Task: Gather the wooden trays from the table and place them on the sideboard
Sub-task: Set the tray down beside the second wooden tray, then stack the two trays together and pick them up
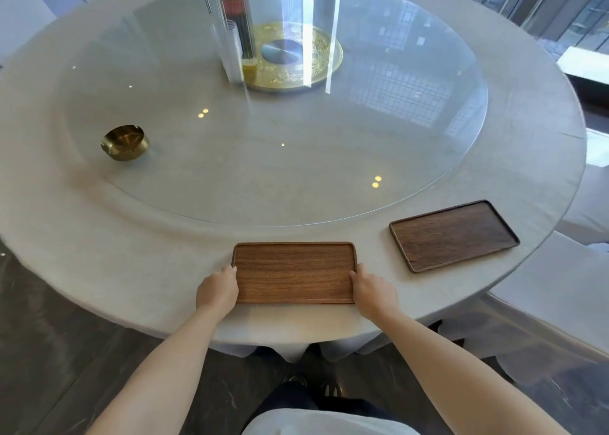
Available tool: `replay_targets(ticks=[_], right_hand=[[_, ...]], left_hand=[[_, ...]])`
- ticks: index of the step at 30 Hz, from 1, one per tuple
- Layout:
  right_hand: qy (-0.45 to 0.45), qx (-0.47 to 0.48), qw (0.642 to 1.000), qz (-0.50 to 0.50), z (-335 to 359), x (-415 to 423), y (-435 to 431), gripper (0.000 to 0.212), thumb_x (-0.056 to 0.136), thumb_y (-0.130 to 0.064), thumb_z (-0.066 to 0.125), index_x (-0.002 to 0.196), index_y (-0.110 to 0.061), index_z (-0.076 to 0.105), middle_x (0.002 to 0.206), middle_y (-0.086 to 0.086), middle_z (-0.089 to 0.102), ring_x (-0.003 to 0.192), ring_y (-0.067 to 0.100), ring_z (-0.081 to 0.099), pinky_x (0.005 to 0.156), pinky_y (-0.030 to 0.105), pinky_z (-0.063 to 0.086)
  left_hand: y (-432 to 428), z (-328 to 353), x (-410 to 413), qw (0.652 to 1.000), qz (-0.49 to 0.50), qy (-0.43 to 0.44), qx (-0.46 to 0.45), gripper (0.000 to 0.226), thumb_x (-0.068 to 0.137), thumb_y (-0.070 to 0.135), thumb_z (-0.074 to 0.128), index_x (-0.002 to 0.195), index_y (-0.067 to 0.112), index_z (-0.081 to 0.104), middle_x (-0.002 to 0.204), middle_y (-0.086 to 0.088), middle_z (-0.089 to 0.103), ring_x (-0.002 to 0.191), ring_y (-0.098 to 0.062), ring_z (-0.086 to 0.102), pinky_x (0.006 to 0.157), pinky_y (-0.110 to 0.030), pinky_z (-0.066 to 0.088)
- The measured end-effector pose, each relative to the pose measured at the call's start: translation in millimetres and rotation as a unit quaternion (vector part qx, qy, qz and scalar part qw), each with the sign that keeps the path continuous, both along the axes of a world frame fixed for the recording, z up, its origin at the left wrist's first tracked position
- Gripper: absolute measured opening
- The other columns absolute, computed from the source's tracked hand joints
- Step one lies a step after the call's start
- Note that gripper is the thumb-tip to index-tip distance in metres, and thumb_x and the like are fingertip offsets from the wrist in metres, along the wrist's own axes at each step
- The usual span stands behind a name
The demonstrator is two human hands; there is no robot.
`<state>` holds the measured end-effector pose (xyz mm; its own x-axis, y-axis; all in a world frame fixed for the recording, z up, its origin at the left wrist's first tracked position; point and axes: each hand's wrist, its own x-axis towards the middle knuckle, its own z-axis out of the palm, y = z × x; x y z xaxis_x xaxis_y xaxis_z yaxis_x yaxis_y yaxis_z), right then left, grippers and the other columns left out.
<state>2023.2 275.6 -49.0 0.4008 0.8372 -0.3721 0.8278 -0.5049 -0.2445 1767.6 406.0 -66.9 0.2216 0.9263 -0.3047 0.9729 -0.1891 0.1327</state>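
Note:
A light brown wooden tray (294,271) lies flat on the round table (99,253), close to its near edge. My left hand (217,289) grips the tray's left short side, fingers curled at the rim. My right hand (374,289) grips the right short side the same way. A darker wooden tray (453,235) lies flat further right, angled, near the table's right edge; no hand touches it. The sideboard is out of view.
A large glass turntable (412,171) covers the table's middle. On it stand a brass ashtray (125,143) at the left and a clear glass pitcher (230,29) by a gold centre plate (316,72). White covered chairs (543,289) stand at the right.

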Motion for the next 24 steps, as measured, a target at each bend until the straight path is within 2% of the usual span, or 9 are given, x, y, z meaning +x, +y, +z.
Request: replay_targets(ticks=[3,6,11,15,19,21,24], right_hand=[[-0.009,0.002,1.0,-0.003,0,0,-1,0.031,0.099,-0.032,0.02,0.103,-0.01,0.042,0.084,0.009,0.064,0.066,0.027,0.054,0.058,0.032,0.037],[-0.02,0.005,1.0,-0.012,-1,-2,-3,0.031,0.099,-0.032,0.02,0.103,-0.011,0.042,0.074,0.003,0.053,0.062,0.023,0.048,0.056,0.03,0.034],[-0.01,0.003,0.999,-0.032,-4,-3,-4,0.031,0.099,-0.032,0.02,0.103,-0.01,0.042,0.09,0.011,0.066,0.079,0.032,0.063,0.061,0.034,0.04],[-0.018,0.014,0.999,-0.023,3,3,-3,0.029,0.099,-0.035,0.022,0.097,-0.013,0.041,0.091,0.012,0.068,0.079,0.032,0.063,0.058,0.032,0.038],[-0.072,0.04,0.997,-0.002,16,25,4,0.024,0.098,-0.032,0.023,0.094,-0.015,0.039,0.087,0.012,0.069,0.074,0.033,0.065,0.051,0.03,0.035],[-0.086,0.049,0.995,-0.016,22,43,10,0.029,0.098,-0.035,0.023,0.101,-0.012,0.041,0.086,0.012,0.069,0.075,0.034,0.066,0.049,0.028,0.032],[-0.086,0.068,0.994,-0.03,29,79,17,0.03,0.098,-0.033,0.024,0.108,-0.01,0.041,0.091,0.014,0.07,0.082,0.036,0.066,0.056,0.032,0.033]], left_hand=[[3,0,2,1.0,-0.004,-0.002,-0.001,0.043,0.101,0.025,0.016,0.105,0.003,0.054,0.098,-0.016,0.066,0.088,-0.032,0.062,0.066,-0.034,0.041],[3,-1,2,1.0,-0.018,0.002,0.003,0.043,0.101,0.025,0.016,0.103,0.004,0.054,0.097,-0.016,0.066,0.087,-0.032,0.063,0.065,-0.034,0.041],[4,-1,-1,0.999,-0.039,0.002,0.006,0.042,0.1,0.026,0.016,0.1,0.005,0.052,0.093,-0.014,0.066,0.083,-0.031,0.062,0.064,-0.033,0.04],[10,6,-3,0.999,-0.027,0.006,0.018,0.047,0.099,0.028,0.015,0.094,0.006,0.056,0.094,-0.016,0.068,0.073,-0.028,0.054,0.066,-0.033,0.039],[26,24,9,0.998,0.032,-0.003,0.058,0.048,0.098,0.032,0.022,0.097,0.003,0.059,0.098,-0.023,0.068,0.09,-0.04,0.062,0.072,-0.036,0.041],[30,34,27,0.996,0.041,-0.024,0.078,0.044,0.098,0.032,0.024,0.097,0.001,0.056,0.096,-0.026,0.068,0.09,-0.042,0.062,0.073,-0.038,0.042],[26,47,72,0.993,0.038,-0.063,0.096,0.041,0.098,0.032,0.027,0.096,0.0,0.054,0.095,-0.027,0.068,0.09,-0.043,0.062,0.074,-0.04,0.045]])
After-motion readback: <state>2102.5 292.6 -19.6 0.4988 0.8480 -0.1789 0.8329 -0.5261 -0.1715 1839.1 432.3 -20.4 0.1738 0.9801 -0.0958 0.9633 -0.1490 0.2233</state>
